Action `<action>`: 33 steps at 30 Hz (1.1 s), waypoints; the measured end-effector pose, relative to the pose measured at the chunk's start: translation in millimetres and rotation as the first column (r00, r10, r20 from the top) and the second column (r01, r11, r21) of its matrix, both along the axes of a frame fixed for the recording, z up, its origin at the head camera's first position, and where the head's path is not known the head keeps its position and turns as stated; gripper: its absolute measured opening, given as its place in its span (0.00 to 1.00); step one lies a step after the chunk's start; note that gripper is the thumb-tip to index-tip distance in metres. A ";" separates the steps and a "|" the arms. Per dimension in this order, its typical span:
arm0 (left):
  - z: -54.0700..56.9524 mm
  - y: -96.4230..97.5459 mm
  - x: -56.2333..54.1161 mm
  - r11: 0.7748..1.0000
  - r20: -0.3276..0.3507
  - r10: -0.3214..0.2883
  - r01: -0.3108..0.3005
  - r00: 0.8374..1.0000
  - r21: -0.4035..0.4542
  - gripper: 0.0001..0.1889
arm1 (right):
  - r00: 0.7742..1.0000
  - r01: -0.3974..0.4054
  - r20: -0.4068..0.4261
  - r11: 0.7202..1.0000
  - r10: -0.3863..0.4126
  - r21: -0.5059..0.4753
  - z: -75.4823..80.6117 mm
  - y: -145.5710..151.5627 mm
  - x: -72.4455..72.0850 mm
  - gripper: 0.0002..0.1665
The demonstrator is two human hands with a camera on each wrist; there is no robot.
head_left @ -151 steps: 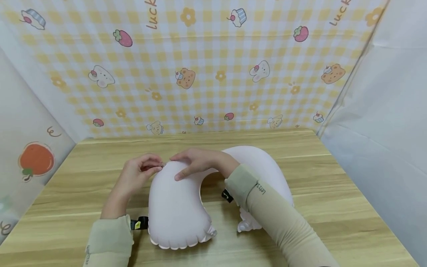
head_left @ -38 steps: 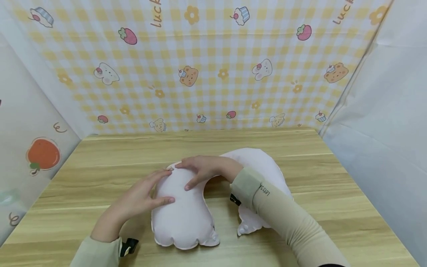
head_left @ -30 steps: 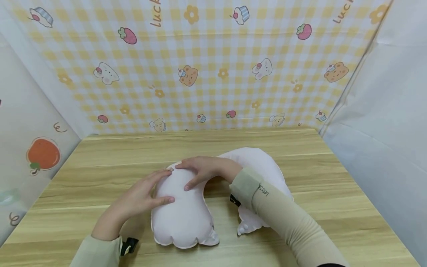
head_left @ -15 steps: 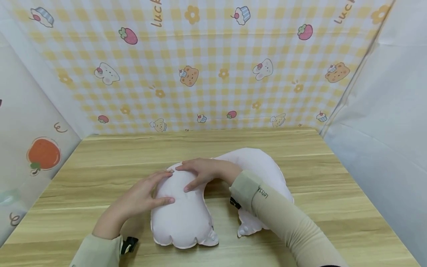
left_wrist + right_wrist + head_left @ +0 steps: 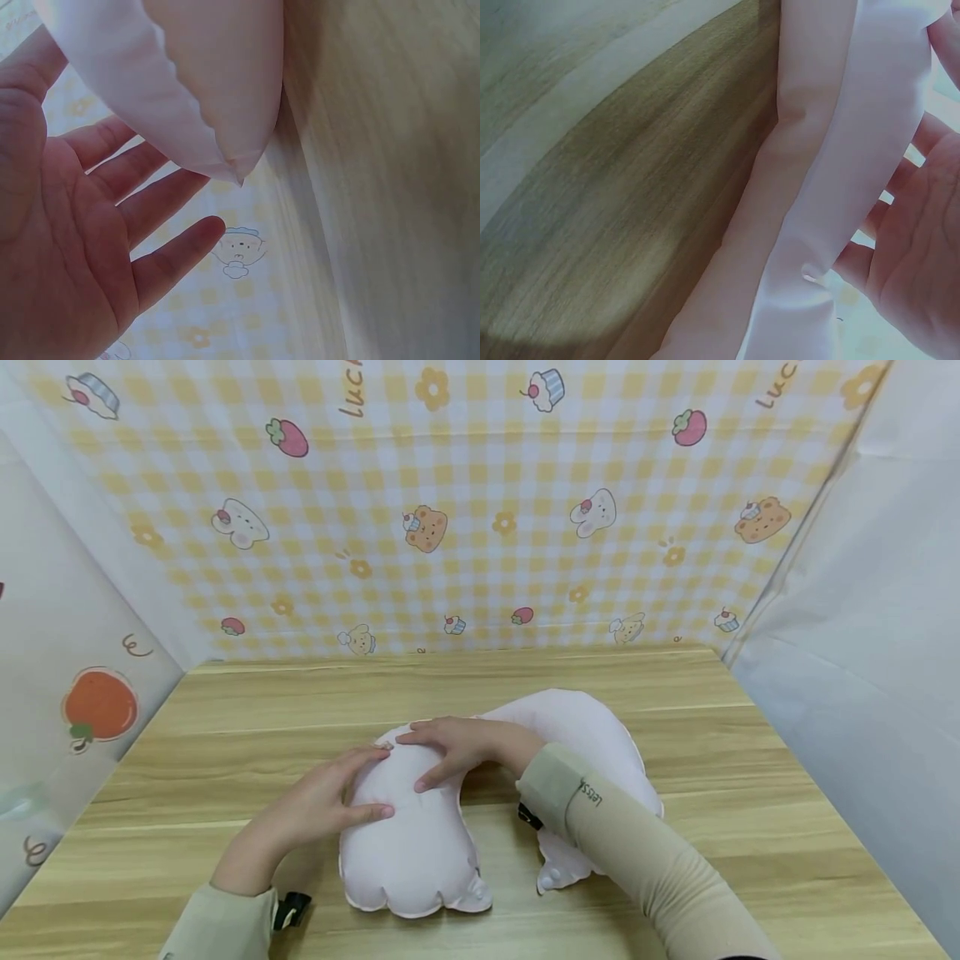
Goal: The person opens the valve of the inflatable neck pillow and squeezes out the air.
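Observation:
A pale pink, U-shaped inflatable neck pillow lies on the table, its two ends toward me. My left hand rests on the outer side of the left lobe, thumb and fingers spread. Beside its fingertips is a small pale bit, too small to identify. My right hand reaches across the pillow and presses the top of the same lobe with extended fingers. In the left wrist view, straight fingers touch the pillow's seamed edge. The right wrist view shows a creased pillow side against the fingers; my right forearm hides part of the right lobe.
The wood-grain table extends around the pillow. A yellow checked backdrop stands behind it, with white sheets at both sides. Black straps are at the wrists.
Five seconds ago my left hand pinched at the lobe's far left edge; now it lies spread on the lobe. The lobe looks softer and more creased. My right hand has sunk slightly.

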State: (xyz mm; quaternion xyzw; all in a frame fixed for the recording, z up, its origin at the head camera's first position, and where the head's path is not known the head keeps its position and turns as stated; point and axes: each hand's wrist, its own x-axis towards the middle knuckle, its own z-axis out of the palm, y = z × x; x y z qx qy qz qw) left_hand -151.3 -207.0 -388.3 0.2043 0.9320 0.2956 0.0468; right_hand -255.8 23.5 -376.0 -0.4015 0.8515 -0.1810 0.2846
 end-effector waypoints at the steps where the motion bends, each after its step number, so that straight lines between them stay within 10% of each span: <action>1: -0.1 -0.2 0.0 1.000 -0.001 0.001 -0.001 1.000 -0.001 0.39 | 1.000 0.000 0.002 1.000 0.000 -0.001 -0.3 -0.1 -0.1 0.46; 33: -7.9 -2.6 -2.9 1.000 0.010 -0.013 0.014 1.000 -0.016 0.39 | 1.000 0.002 0.025 1.000 -0.002 0.010 -11.0 -0.5 -0.7 0.45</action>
